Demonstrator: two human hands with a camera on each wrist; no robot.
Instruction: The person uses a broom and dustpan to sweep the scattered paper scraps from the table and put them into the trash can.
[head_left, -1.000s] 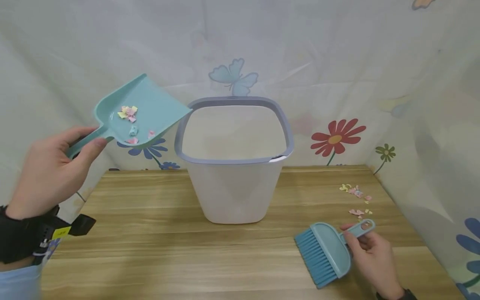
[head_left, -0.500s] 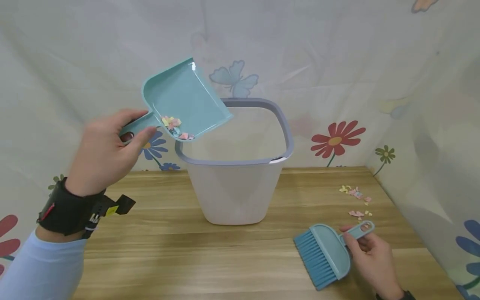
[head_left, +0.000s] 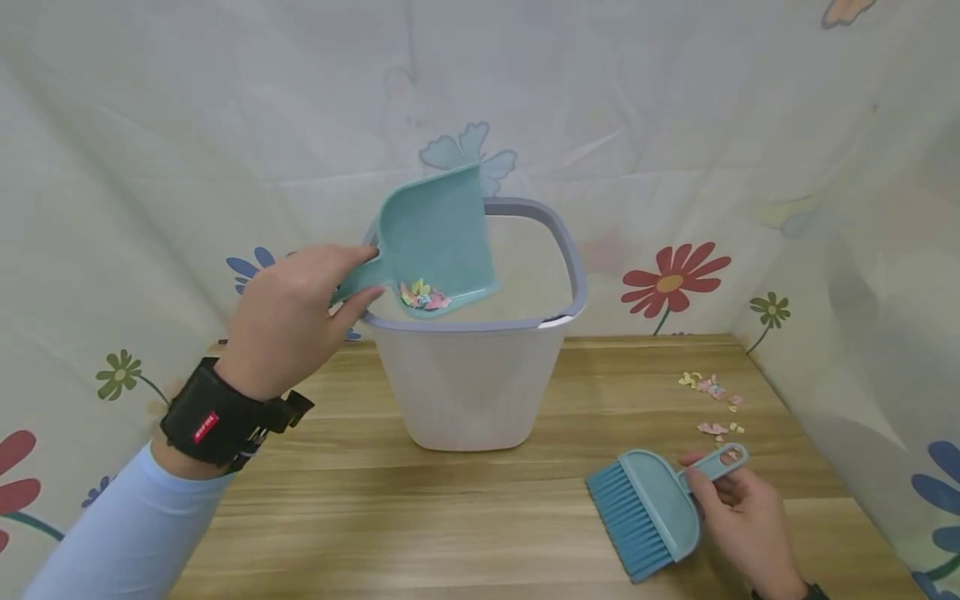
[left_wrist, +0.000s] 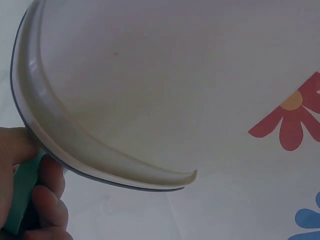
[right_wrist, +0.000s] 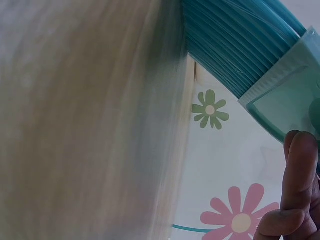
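My landmark is the tapered white plastic bin with a grey-blue rim [head_left: 465, 387]. Over the left part of its opening, the left hand [head_left: 288, 321] grips the glossy turquoise plastic dustpan [head_left: 438, 225] by its handle, tilted, with pastel paper-like scraps [head_left: 424, 297] bunched in its near corner. Right of the bin and nearer me, the right hand [head_left: 750, 517] holds the teal-bristled turquoise hand brush [head_left: 654, 508] by its handle. I judge this to be the emptying step; next calls for a steeper tip, keeping the lip inside the rim.
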